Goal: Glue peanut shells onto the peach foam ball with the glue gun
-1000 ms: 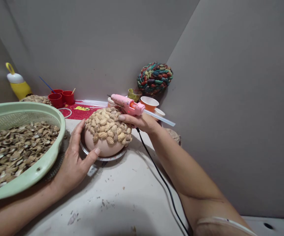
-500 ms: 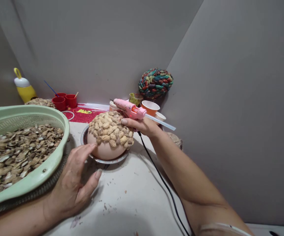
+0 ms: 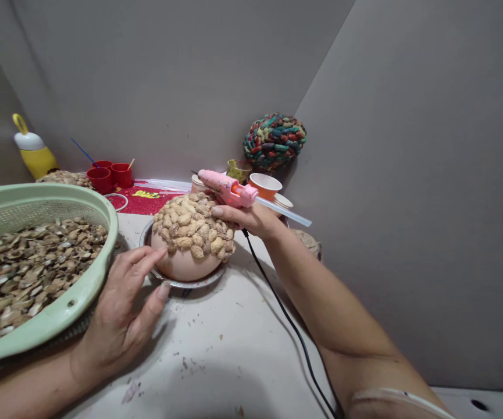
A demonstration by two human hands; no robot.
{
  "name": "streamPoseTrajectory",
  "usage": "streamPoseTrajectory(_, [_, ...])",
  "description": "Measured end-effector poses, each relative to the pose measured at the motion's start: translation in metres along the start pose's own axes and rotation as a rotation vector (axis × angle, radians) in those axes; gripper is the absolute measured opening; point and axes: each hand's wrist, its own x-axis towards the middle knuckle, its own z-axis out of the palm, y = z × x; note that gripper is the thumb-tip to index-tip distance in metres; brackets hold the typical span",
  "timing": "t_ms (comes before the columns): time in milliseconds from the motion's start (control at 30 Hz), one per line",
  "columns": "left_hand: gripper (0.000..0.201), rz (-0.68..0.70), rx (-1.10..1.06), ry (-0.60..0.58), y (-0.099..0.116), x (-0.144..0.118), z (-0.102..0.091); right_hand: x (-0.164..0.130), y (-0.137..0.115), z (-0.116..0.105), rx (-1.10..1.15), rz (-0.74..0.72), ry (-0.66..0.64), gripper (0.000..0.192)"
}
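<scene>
A round pale ball [image 3: 185,266] rests in a shallow metal dish [image 3: 190,285], its upper part covered with peanut shells [image 3: 190,226]. My left hand [image 3: 124,305] is at the ball's left side, thumb apart from the fingers. Its fingertips are at the bare surface, just below the lowest shells. At the ball's far right, my right hand [image 3: 251,218] is closed around a pink glue gun [image 3: 227,187], with most fingers hidden. The gun's nozzle points left, above the shells, and a clear glue stick [image 3: 284,210] sticks out of its back. A black cord [image 3: 277,297] hangs below the hand.
At left stands a green basket [image 3: 110,233] of loose shell pieces. Red cups [image 3: 99,179], a yellow bottle [image 3: 37,160], clear sticks [image 3: 164,184] and an orange paper bowl [image 3: 265,185] line the back. A multicoloured ball [image 3: 275,141] sits near the wall corner.
The whole view has shifted slightly. My left hand has moved a little left, its thumb now farther from the dish's front. My right hand keeps hold of the glue gun in nearly the same place.
</scene>
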Motion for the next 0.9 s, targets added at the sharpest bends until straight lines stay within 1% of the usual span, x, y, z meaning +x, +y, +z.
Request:
streamPoseTrajectory(167, [0.028, -0.14, -0.126, 0.169, 0.001, 0.006, 0.009, 0.001, 0.001, -0.001, -0.002, -0.027, -0.028, 0.085])
streamPoseTrajectory(267, [0.022, -0.249, -0.21, 0.203, 0.0, 0.013, 0.018, 0.001, 0.001, -0.002, -0.028, -0.035, -0.02, 0.083])
streamPoseTrajectory(333, [0.028, -0.322, -0.282, 0.191, -0.003, 0.018, 0.022, 0.0, 0.0, -0.002, -0.046, -0.029, -0.022, 0.082])
streamPoseTrajectory(400, [0.041, -0.376, -0.354, 0.151, -0.006, 0.022, 0.025, 0.0, 0.0, -0.002, -0.051, -0.024, -0.022, 0.082])
streamPoseTrajectory(500, [0.054, -0.411, -0.42, 0.09, -0.011, 0.025, 0.026, 0.0, 0.0, -0.003, -0.051, -0.036, -0.012, 0.081])
streamPoseTrajectory(733, [0.056, -0.412, -0.399, 0.042, -0.009, 0.029, 0.026, 0.0, 0.003, 0.0, 0.004, -0.019, -0.012, 0.084])
streamPoseTrajectory(900, [0.054, -0.38, -0.367, 0.051, -0.007, 0.033, 0.027, -0.002, -0.004, 0.003, 0.027, 0.021, 0.012, 0.081])
